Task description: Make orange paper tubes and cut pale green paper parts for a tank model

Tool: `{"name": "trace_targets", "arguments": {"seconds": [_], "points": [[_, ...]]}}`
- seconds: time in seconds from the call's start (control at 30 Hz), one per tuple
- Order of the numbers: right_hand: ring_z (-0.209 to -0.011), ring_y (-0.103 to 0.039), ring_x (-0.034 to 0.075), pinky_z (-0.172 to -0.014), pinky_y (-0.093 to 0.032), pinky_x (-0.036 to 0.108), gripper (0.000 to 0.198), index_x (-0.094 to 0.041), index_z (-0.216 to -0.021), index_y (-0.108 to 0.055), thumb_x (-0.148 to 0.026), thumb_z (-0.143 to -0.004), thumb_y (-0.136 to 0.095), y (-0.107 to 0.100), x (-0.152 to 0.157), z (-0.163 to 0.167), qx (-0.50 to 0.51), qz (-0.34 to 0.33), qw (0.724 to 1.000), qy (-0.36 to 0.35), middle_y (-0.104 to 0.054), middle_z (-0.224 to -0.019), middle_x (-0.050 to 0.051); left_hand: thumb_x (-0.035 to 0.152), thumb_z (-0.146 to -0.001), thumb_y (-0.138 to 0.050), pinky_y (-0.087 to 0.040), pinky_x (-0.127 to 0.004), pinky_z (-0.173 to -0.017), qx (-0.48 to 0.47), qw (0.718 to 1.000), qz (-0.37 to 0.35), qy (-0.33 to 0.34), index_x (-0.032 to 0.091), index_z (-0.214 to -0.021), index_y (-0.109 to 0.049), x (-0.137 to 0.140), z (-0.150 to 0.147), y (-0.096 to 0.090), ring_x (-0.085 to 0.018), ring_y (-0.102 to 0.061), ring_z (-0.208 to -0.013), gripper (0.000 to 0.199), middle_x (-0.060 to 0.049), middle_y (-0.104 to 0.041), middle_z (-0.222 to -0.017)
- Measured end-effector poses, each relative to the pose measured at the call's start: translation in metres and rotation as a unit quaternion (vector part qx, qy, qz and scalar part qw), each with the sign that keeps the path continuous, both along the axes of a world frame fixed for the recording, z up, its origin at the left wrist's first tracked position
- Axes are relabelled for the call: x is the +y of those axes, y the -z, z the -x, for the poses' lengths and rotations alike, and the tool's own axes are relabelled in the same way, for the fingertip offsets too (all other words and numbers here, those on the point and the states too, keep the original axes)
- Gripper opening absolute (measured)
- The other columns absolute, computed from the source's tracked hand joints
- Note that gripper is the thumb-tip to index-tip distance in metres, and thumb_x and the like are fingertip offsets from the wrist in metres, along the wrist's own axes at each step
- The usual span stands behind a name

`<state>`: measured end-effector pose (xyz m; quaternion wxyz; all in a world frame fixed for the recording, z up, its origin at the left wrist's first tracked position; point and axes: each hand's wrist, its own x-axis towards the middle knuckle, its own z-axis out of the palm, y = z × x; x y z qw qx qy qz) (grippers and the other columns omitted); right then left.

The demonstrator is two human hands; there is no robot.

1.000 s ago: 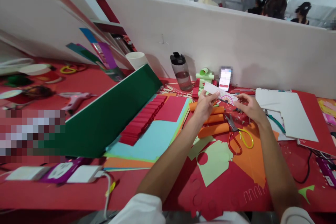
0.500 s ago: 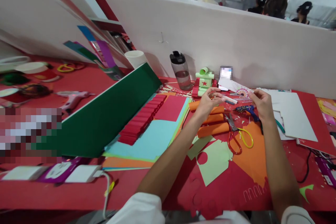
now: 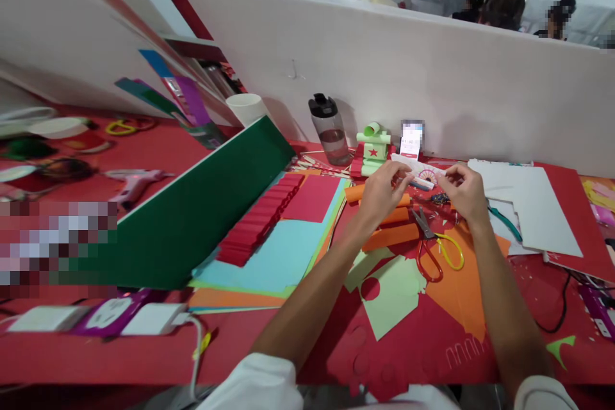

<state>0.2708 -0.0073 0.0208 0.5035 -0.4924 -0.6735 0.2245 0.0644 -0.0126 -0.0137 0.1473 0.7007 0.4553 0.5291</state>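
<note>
My left hand [image 3: 385, 191] and my right hand [image 3: 464, 191] are close together over the back of the red table. Their fingers are pinched at either side of a white paper piece [image 3: 426, 174] printed with a pink wheel-like pattern. Orange paper rolls [image 3: 391, 237] lie beneath my left hand. Just in front of the hands are scissors [image 3: 439, 246] with one red and one yellow handle loop. A glue gun [image 3: 439, 198] is partly hidden by my right hand. Behind stands a light-green paper model [image 3: 375, 150] with a red star.
A dark green board [image 3: 192, 218] leans at left, beside coloured sheets [image 3: 288, 250] and folded red paper [image 3: 259, 218]. A water bottle [image 3: 330, 131] and phone [image 3: 412, 139] stand by the white partition [image 3: 336, 51]. Teal-handled pliers [image 3: 507, 223] and white boards [image 3: 548, 211] lie right.
My right hand has moved left, closer to my left hand, and the white paper has come down and left with it. More of the phone's screen and the teal handle now shows.
</note>
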Motion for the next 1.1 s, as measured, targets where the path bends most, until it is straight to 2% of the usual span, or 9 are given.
{"name": "trace_targets", "arguments": {"seconds": [0.13, 0.33, 0.6, 0.8, 1.1], "points": [[-0.067, -0.054, 0.016, -0.067, -0.045, 0.032, 0.024, -0.022, -0.072, -0.06, -0.038, -0.085, -0.072, -0.001, -0.008, 0.013, -0.008, -0.018, 1.0, -0.012, -0.058, -0.072, -0.001, 0.028, -0.101, -0.068, -0.051, -0.027, -0.077, 0.063, 0.997, -0.031, -0.04, 0.021, -0.105, -0.067, 0.0, 0.0, 0.005, -0.016, -0.069, -0.086, 0.008, -0.003, -0.073, -0.099], [-0.069, -0.054, 0.016, -0.067, -0.046, 0.032, 0.025, -0.023, -0.074, -0.059, -0.037, -0.087, -0.074, -0.002, -0.016, 0.025, -0.002, -0.042, 0.999, -0.019, -0.06, -0.076, 0.0, 0.031, -0.103, -0.065, -0.049, -0.027, -0.072, 0.054, 0.996, -0.026, -0.071, 0.021, -0.104, -0.064, -0.002, -0.002, 0.003, -0.015, -0.066, -0.079, 0.011, -0.002, -0.07, -0.095], [-0.067, -0.053, 0.015, -0.063, -0.044, 0.031, 0.022, -0.023, -0.075, -0.059, -0.031, -0.089, -0.074, 0.005, -0.019, 0.035, -0.008, -0.079, 0.997, -0.024, -0.057, -0.075, -0.002, 0.026, -0.103, -0.062, -0.049, -0.028, -0.076, 0.046, 0.996, -0.017, -0.074, 0.02, -0.101, -0.065, -0.003, 0.0, -0.001, -0.016, -0.066, -0.082, 0.007, -0.003, -0.072, -0.096], [-0.065, -0.052, 0.015, -0.062, -0.043, 0.031, 0.026, -0.023, -0.073, -0.058, -0.033, -0.089, -0.075, 0.005, -0.019, 0.036, -0.011, -0.076, 0.997, -0.03, -0.055, -0.074, -0.002, 0.024, -0.103, -0.061, -0.049, -0.028, -0.075, 0.042, 0.997, -0.013, -0.065, 0.02, -0.098, -0.064, -0.001, 0.0, 0.0, -0.016, -0.065, -0.081, 0.007, -0.003, -0.071, -0.093], [-0.066, -0.051, 0.015, -0.062, -0.043, 0.031, 0.023, -0.023, -0.074, -0.06, -0.033, -0.089, -0.074, 0.005, -0.019, 0.035, 0.01, -0.07, 0.997, -0.037, -0.056, -0.074, -0.002, 0.027, -0.102, -0.063, -0.05, -0.029, -0.074, 0.027, 0.997, -0.029, -0.066, 0.021, -0.102, -0.065, -0.001, -0.001, 0.001, -0.017, -0.066, -0.081, 0.006, -0.003, -0.072, -0.093]]}}
